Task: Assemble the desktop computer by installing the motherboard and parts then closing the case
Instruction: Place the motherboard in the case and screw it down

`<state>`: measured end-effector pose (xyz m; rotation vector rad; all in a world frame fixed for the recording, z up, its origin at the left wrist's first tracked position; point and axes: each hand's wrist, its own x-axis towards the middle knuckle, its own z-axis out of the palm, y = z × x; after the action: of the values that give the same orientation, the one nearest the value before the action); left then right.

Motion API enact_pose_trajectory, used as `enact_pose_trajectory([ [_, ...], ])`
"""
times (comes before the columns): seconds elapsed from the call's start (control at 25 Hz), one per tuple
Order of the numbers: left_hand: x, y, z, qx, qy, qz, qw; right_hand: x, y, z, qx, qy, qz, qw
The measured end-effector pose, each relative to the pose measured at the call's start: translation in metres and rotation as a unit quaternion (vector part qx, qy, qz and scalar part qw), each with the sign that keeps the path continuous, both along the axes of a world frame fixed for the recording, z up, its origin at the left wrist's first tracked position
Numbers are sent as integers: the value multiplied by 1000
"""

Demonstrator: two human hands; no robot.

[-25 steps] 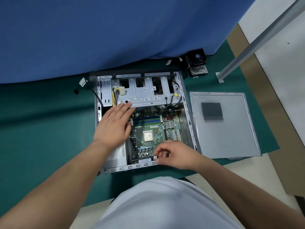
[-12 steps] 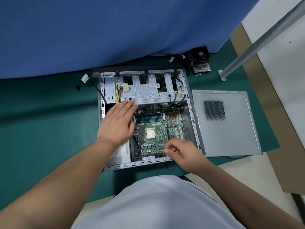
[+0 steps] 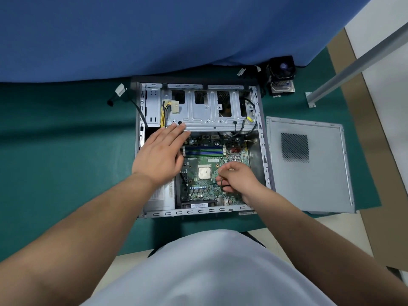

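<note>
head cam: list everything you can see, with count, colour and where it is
computer case: one, grey metal, open on the green mat
motherboard: one, green, inside the case
drive cage: one, grey, far end of the case
yellow-and-black cable bundle: one, with a white plug, on the cage's left
side panel: one, grey with a vent grille, flat to the right of the case
cooler fan: one, black, beyond the case's far right corner
mat: one, green, under it all
cloth: one, blue, at the back
left hand: fingers straight, tips at the cage edge
right hand: fingers curled over the motherboard; whether it holds anything is unclear
</note>
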<state>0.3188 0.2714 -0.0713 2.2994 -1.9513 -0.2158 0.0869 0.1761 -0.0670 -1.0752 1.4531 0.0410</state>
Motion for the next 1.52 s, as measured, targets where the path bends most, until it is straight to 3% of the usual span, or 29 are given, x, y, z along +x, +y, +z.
enact_pose_trajectory([
  [0.72,1,-1,6,13,-4,1,1000,6,-1,-22,55,11,118,991],
  [0.84,1,-1,6,9,-3,-1,1000,6,0,-23,-48,17,206,977],
  [1.08,1,-2,5,4,1,0,1000,17,-4,-22,-245,75,372,892],
  [1.16,1,-1,4,0,1,1,1000,19,-7,-24,-254,92,401,875],
  [1.52,1,-2,4,3,5,-2,1000,12,-17,-26,-230,131,406,875],
])
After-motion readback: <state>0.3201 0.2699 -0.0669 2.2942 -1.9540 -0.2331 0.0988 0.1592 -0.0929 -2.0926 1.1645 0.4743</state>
